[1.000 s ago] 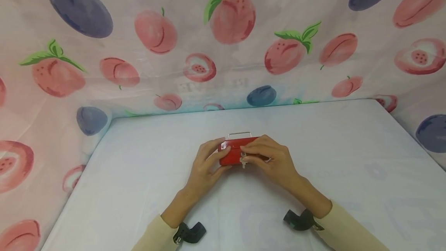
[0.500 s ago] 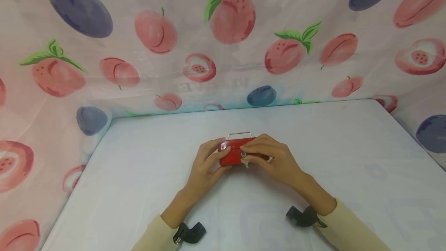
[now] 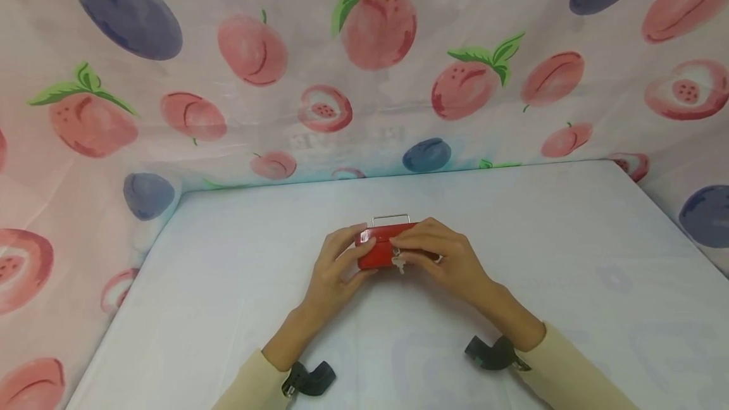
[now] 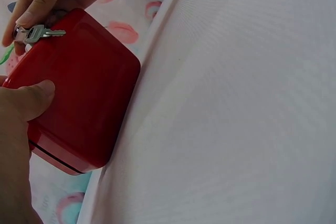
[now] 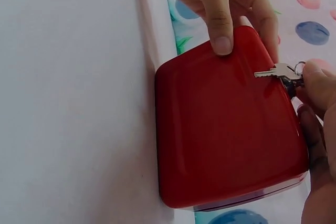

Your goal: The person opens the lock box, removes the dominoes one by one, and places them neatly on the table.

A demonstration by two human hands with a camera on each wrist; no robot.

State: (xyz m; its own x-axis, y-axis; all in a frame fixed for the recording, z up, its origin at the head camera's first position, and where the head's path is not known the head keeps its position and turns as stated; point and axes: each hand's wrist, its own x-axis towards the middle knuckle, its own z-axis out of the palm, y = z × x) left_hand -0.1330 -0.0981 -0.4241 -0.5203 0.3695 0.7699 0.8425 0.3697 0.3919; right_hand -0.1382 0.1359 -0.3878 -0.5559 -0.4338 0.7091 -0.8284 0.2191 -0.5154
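Observation:
A small red cash box point(image 3: 373, 261) with a thin wire handle point(image 3: 390, 217) is held between both hands at mid-table. My left hand point(image 3: 336, 264) grips its left end, the thumb point(image 4: 39, 98) lying along a broad red face. At the box's front, my right hand point(image 3: 450, 258) pinches a key at the lock with thumb and forefinger, and these fingers hide most of it. From its ring point(image 5: 299, 68) dangles a second silver key point(image 5: 275, 72), its blade across the red face in both wrist views. The box's right end is behind my right hand in the head view.
White cloth covers the table point(image 3: 256, 239). A curtain point(image 3: 319, 30) printed with peaches and plums rises behind it and along both sides. A dark wrist mount point(image 3: 310, 378) sits at the left cuff, another dark mount point(image 3: 492, 354) at the right.
The right wrist has shifted slightly outward, then a little back. The dangling key has swung right and partly back left. My left hand keeps its grip, and the box stays in place.

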